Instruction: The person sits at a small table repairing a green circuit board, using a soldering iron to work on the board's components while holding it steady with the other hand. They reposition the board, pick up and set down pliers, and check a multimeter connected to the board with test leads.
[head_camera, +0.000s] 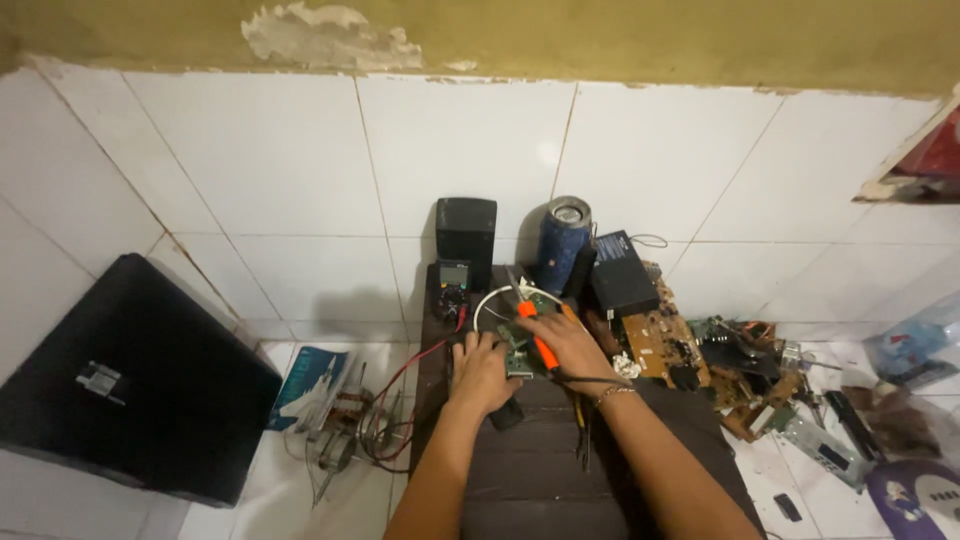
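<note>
Center frame: left hand (481, 372) curled, pressing down beside small green circuit board (517, 350). Right hand (563, 340) closed around orange-handled tool (541, 345), tip at board. Multimeter (452, 285) just above.

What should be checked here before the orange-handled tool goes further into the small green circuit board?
1. Left hand steadies small green circuit board: ok.
2. Right hand grips orange-handled tool: ok.
3. Tool tip on the right spot: cannot tell, too small.
4. White looped cable off the board: not ok, it arcs right beside it.
5. Dark handheld meter within reach: ok.
6. Red meter lead connected: cannot tell.
</note>
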